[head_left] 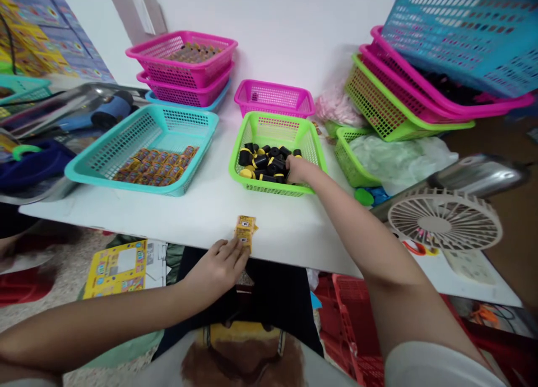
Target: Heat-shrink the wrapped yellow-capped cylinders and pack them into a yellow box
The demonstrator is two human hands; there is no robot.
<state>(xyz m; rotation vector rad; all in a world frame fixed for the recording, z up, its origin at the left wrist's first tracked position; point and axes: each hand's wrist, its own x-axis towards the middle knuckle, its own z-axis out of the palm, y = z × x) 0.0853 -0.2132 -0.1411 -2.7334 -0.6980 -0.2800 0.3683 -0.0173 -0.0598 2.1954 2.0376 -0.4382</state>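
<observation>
At the table's front edge, my left hand [219, 269] presses its closed fingers on a short strip of yellow printed packets [245, 225]. The strip lies flat on the white table. My right hand [297, 169] dips into the right side of a lime green basket [273, 190]. Its fingers are curled down around one of several small black cylinders with yellow ends [260, 162]; the fingertips are partly hidden among them. A turquoise basket [126, 184] to the left contains rows of small yellow-and-purple packets [157, 167].
Stacked pink baskets [189, 70] stand behind the turquoise one, and a single pink basket [273, 90] sits at the back. On the right are stacked coloured baskets [389, 115], a plastic bag [399, 160] and a small fan [445, 222]. A red crate [353, 314] is below the table.
</observation>
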